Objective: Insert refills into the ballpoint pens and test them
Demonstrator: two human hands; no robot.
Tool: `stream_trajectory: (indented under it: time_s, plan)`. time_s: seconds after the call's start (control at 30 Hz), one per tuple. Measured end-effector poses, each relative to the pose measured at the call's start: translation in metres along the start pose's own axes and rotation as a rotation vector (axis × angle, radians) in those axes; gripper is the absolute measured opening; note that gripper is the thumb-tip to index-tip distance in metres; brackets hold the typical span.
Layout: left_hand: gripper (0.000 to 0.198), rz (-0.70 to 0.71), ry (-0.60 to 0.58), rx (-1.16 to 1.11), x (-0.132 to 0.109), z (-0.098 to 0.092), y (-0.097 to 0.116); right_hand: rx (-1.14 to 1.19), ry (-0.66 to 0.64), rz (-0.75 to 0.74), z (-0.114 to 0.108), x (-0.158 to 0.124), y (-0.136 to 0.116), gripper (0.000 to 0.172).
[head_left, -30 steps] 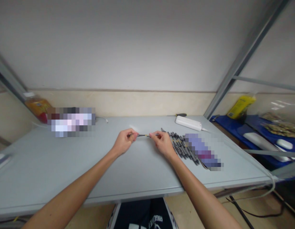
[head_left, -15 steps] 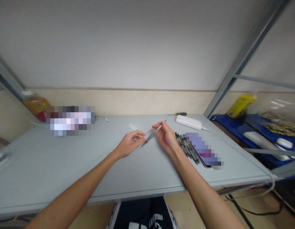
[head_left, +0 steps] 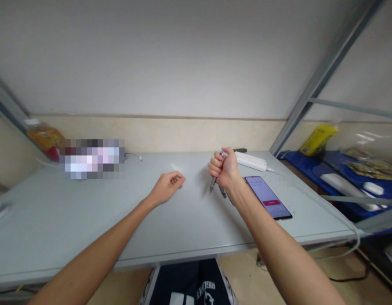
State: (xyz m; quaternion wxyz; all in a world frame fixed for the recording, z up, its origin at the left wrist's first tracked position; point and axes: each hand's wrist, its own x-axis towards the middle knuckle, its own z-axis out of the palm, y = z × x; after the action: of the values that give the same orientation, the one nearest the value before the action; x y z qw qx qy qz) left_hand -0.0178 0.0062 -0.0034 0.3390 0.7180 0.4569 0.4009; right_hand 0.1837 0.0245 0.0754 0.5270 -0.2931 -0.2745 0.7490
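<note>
My right hand (head_left: pixel 226 167) is wrapped in a fist round a pen (head_left: pixel 212 184), its thumb up at the pen's top end. The pen is tilted, its tip pointing down toward the desk. Below the hand, the ends of other dark pens (head_left: pixel 222 192) show on the desk; my hand and wrist hide most of them. My left hand (head_left: pixel 169 186) rests just over the desk to the left, fingers curled in and thumb against them, with nothing visible in it. A phone (head_left: pixel 269 198) with a lit screen lies right of my right wrist.
Behind my right hand lie a white power strip (head_left: pixel 251 161) and a screwdriver (head_left: pixel 240 150). At the left back stand an orange bottle (head_left: pixel 45 136) and a blurred-out object (head_left: pixel 92 159). A metal post (head_left: pixel 297 106) rises at the desk's right end, beside a blue surface (head_left: pixel 291 163) with packets.
My left hand has let go of the pen's lower end and its fingers have curled in. My right hand has turned and closed into a fist round the pen, which now points downward.
</note>
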Motion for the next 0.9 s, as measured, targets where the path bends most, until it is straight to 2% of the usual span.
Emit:
stream_trajectory:
  time_s: [0.27, 0.43, 0.63, 0.8, 0.9]
  plan:
    - [0.024, 0.025, -0.002, 0.091, 0.0, -0.001, -0.001, -0.003, -0.081, 0.018, 0.017, -0.008, -0.004, 0.044]
    - [0.026, 0.025, 0.004, 0.101, -0.001, -0.001, 0.0, -0.028, -0.103, -0.009, 0.017, -0.009, -0.006, 0.051]
    - [0.025, 0.03, 0.01, 0.128, -0.001, 0.0, 0.002, -0.011, -0.073, -0.007, 0.018, -0.011, -0.009, 0.043]
    - [0.024, 0.034, 0.009, 0.125, -0.001, -0.001, 0.003, 0.006, -0.119, 0.014, 0.023, -0.013, -0.01, 0.049]
    - [0.024, 0.034, -0.002, 0.139, -0.001, -0.001, 0.003, 0.009, -0.096, 0.005, 0.024, -0.013, -0.01, 0.046]
